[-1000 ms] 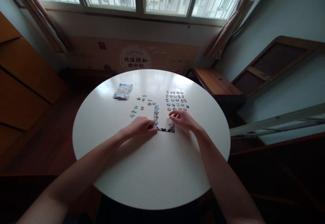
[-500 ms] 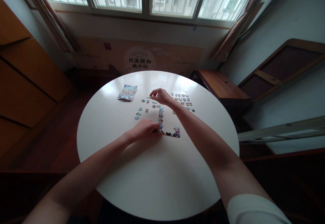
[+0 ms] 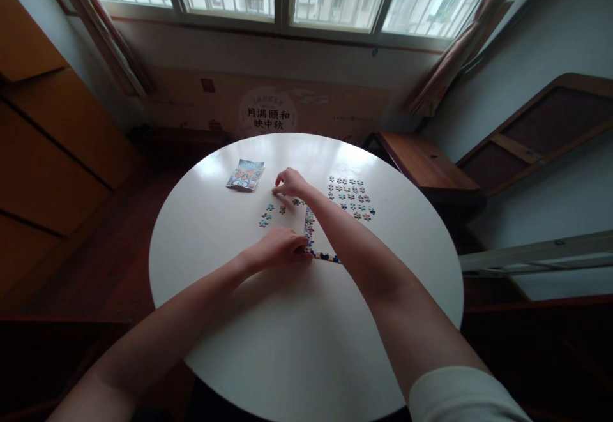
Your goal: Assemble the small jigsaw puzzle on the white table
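My left hand (image 3: pixel 283 247) rests with curled fingers at the near left corner of a joined puzzle frame (image 3: pixel 310 223), holding it against the table. The frame is L-shaped, its bottom strip (image 3: pixel 326 257) running right until my right forearm covers it. Farther up, my right hand (image 3: pixel 291 183) reaches across, thumb and forefinger closed down on a loose puzzle piece at the tabletop; the fingers mostly hide that piece. More loose puzzle pieces (image 3: pixel 265 219) lie just below it, left of the frame. Right of my forearm, several rows of separate pieces (image 3: pixel 352 197) are spread out.
A colourful printed packet (image 3: pixel 245 175) lies at the back left of the round white table (image 3: pixel 230 358). Behind the table's right side stands a wooden bench (image 3: pixel 421 160). Windows and a printed banner (image 3: pixel 268 112) are beyond.
My right hand has crossed from the frame's right side to the loose pieces at the upper left and come down on one. My left hand stays at the corner. The view has shifted slightly.
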`<state>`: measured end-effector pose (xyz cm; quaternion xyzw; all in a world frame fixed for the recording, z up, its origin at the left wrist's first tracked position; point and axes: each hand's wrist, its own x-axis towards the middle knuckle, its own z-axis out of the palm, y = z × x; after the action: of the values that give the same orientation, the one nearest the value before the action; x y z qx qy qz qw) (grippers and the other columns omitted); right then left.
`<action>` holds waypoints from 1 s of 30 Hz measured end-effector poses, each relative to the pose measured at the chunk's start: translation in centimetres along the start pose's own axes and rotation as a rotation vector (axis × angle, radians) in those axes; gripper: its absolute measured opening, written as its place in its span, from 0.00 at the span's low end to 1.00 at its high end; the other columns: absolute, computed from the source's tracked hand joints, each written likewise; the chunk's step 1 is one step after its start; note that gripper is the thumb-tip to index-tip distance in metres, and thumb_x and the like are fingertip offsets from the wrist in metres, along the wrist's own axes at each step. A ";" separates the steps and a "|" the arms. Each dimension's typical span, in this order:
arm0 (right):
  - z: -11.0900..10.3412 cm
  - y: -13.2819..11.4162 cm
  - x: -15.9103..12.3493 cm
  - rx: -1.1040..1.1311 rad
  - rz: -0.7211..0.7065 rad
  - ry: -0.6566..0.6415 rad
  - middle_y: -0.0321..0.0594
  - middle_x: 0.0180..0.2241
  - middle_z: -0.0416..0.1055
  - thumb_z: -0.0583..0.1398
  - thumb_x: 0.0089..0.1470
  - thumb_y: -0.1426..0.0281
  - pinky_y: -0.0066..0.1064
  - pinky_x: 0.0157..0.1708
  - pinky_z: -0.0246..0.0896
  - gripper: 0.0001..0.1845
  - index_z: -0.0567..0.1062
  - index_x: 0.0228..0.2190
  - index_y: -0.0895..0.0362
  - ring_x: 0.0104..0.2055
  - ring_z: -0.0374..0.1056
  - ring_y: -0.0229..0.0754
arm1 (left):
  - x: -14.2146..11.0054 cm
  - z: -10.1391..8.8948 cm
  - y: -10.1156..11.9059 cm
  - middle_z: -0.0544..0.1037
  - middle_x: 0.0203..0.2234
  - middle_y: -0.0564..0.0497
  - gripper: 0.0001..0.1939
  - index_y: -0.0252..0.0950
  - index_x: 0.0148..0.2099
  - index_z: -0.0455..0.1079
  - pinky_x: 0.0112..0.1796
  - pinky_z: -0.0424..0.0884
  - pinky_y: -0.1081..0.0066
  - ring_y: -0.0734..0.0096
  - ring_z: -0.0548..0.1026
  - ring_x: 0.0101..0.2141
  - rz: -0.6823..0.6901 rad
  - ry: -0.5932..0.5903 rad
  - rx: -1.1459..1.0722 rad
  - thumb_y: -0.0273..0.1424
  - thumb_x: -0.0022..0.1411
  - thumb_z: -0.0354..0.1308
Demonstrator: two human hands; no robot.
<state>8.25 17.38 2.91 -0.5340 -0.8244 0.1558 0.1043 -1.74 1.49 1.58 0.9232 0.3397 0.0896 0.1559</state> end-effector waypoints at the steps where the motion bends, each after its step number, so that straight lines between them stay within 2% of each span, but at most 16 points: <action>1: 0.1 0.0 0.0 -0.004 0.007 0.007 0.49 0.45 0.70 0.69 0.46 0.63 0.32 0.42 0.62 0.15 0.81 0.36 0.58 0.45 0.66 0.47 | 0.0 0.0 0.0 0.70 0.19 0.52 0.17 0.36 0.26 0.65 0.24 0.46 0.70 0.73 0.62 0.20 -0.002 0.001 -0.001 0.41 0.63 0.55; 4: 0.3 -0.2 0.0 0.013 0.017 0.004 0.48 0.47 0.69 0.69 0.46 0.64 0.31 0.44 0.62 0.13 0.81 0.35 0.57 0.47 0.65 0.47 | 0.0 0.1 0.0 0.70 0.19 0.52 0.16 0.37 0.26 0.65 0.24 0.46 0.69 0.73 0.63 0.20 -0.003 0.002 0.010 0.40 0.62 0.55; 7: 0.5 -0.4 0.0 0.067 0.016 -0.027 0.47 0.43 0.72 0.68 0.47 0.67 0.31 0.41 0.62 0.10 0.80 0.33 0.58 0.43 0.68 0.46 | 0.1 0.1 -0.1 0.71 0.20 0.52 0.15 0.37 0.27 0.65 0.24 0.46 0.69 0.72 0.62 0.20 -0.005 -0.001 0.023 0.40 0.62 0.56; 12: 0.4 -0.5 -2.0 0.314 -0.071 0.012 0.43 0.35 0.76 0.64 0.49 0.74 0.29 0.36 0.63 0.08 0.79 0.34 0.61 0.35 0.69 0.39 | 0.1 0.1 -0.2 0.72 0.20 0.52 0.15 0.37 0.27 0.67 0.25 0.46 0.70 0.73 0.62 0.20 -0.012 -0.015 0.024 0.41 0.62 0.55; 15: -0.4 0.3 -4.8 0.493 -0.148 0.079 0.43 0.34 0.75 0.62 0.52 0.71 0.30 0.33 0.63 0.11 0.79 0.38 0.61 0.32 0.68 0.37 | 0.1 0.3 -0.2 0.72 0.21 0.51 0.15 0.36 0.27 0.68 0.25 0.46 0.70 0.73 0.62 0.20 -0.007 -0.008 0.023 0.40 0.62 0.54; 18: -1.8 2.2 -8.5 0.554 -0.144 0.165 0.43 0.31 0.75 0.62 0.51 0.70 0.31 0.35 0.64 0.09 0.79 0.33 0.61 0.33 0.69 0.38 | 0.0 0.6 -0.4 0.72 0.20 0.51 0.15 0.37 0.28 0.69 0.25 0.47 0.70 0.73 0.62 0.20 -0.001 0.014 0.026 0.40 0.63 0.54; 22: -3.7 5.1 -14.1 0.656 0.000 0.158 0.42 0.29 0.75 0.64 0.47 0.69 0.31 0.30 0.66 0.08 0.78 0.30 0.61 0.29 0.70 0.38 | 0.0 0.9 -0.4 0.70 0.18 0.52 0.16 0.37 0.27 0.68 0.25 0.46 0.71 0.74 0.61 0.19 0.006 0.056 0.027 0.41 0.62 0.54; 25: -4.1 6.7 -17.7 0.781 0.127 0.148 0.42 0.28 0.75 0.66 0.44 0.65 0.31 0.28 0.67 0.13 0.78 0.31 0.61 0.28 0.72 0.39 | 0.0 0.8 -0.3 0.68 0.17 0.53 0.18 0.36 0.25 0.66 0.25 0.46 0.71 0.75 0.59 0.19 0.006 0.065 0.016 0.42 0.62 0.54; 27: -3.9 7.4 -19.4 0.806 0.181 0.153 0.43 0.29 0.76 0.67 0.43 0.62 0.32 0.28 0.68 0.16 0.79 0.33 0.60 0.28 0.72 0.39 | 0.0 0.7 -0.2 0.68 0.17 0.53 0.18 0.36 0.25 0.65 0.25 0.47 0.72 0.75 0.58 0.20 -0.001 0.059 0.008 0.42 0.62 0.54; 30: -3.5 8.3 -20.7 0.771 0.217 0.131 0.42 0.29 0.76 0.68 0.41 0.62 0.31 0.27 0.66 0.14 0.80 0.29 0.59 0.27 0.70 0.38 | -0.1 0.5 0.0 0.68 0.17 0.54 0.18 0.36 0.25 0.65 0.25 0.48 0.73 0.76 0.59 0.20 -0.008 0.055 -0.006 0.42 0.62 0.54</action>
<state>24.88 2.19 3.02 -0.5487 -0.6360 0.4292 0.3320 -1.71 1.34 1.09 0.9184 0.3475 0.1156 0.1497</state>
